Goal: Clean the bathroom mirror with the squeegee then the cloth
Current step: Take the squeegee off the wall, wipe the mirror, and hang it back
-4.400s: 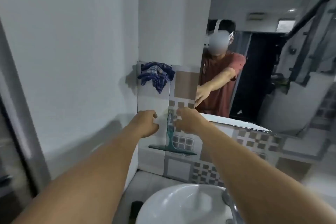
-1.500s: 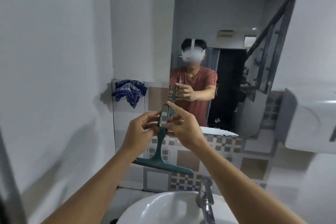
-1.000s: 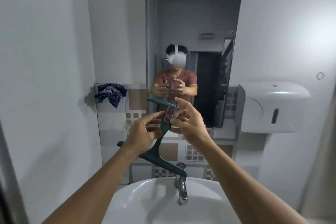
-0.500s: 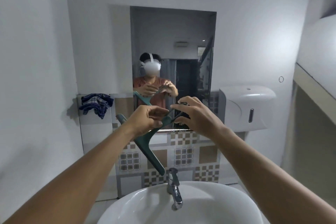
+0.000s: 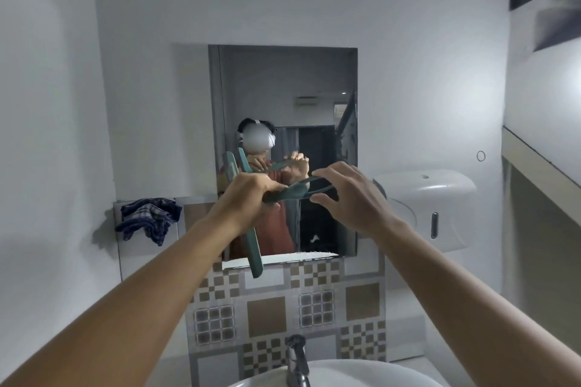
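The left hand (image 5: pixel 251 195) grips the squeegee (image 5: pixel 295 192) with its fingers curled tight where handle meets blade, while the right hand (image 5: pixel 352 198) has its fingers spread, forefinger above and thumb below the handle's tip, though I cannot tell whether they touch it. The squeegee is held mid-frame before the mirror (image 5: pixel 283 97), its blade running nearly upright and leaning to the upper left, its handle pointing right. There are two hands, one squeegee, one mirror, and one cloth (image 5: pixel 147 217) heaped at left of centre.
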Available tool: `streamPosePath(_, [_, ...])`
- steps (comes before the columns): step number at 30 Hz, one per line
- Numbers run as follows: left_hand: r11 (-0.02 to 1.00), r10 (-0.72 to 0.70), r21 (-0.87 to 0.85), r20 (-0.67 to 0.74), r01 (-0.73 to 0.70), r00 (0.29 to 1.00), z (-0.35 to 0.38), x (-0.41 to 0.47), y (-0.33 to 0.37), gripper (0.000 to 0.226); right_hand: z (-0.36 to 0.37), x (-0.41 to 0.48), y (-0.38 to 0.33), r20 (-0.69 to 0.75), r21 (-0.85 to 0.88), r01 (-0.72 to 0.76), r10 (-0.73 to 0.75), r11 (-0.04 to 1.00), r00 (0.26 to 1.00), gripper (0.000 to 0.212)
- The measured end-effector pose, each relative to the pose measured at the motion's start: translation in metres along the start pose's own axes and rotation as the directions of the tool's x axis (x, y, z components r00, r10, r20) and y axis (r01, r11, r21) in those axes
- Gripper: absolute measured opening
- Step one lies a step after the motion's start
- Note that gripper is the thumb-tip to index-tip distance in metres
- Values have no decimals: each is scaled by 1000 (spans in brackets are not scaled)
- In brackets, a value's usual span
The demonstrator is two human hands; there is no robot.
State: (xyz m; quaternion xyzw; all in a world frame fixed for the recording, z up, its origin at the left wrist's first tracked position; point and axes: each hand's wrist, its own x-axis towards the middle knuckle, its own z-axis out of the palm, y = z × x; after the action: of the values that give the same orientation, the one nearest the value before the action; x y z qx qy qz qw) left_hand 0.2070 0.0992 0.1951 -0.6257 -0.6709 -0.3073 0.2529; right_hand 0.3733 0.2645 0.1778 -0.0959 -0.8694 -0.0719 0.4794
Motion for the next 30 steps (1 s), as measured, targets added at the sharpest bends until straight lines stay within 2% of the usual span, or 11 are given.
streamPosePath(4, [994,68,84,1,-68,998,1,31,-13,40,9,18,5,33,-158,83,-78,984,996,49])
streamPosePath(8, [991,82,103,-14,-80,997,1,58,-27,38,23,37,12,21,-132,98,-96,986,995,51])
streamPosePath(11, [980,135,153,-36,-128,990,1,71,-37,35,35,51,18,18,-79,112,-111,991,994,44])
streamPosePath(15, [949,193,290,-221,-125,956,-1,71,-50,36,45,73,28,-5,-29,78,-79,996,997,40])
streamPosePath(19, [967,74,250,-436,41,897,3,61,-71,40,50,98,38,-69,-6,26,-27,1000,997,45])
streamPosePath(22, [970,-32,185,-544,157,838,14,50,-93,40,52,119,43,-104,-4,-11,11,1000,994,45])
streamPosePath(26, [962,-128,125,-577,242,806,39,35,-113,40,54,152,44,-158,-15,-31,28,999,987,41])
streamPosePath(30, [929,-192,179,-514,323,836,69,34,-134,65,60,187,40,-146,-19,-6,3,1000,989,40])
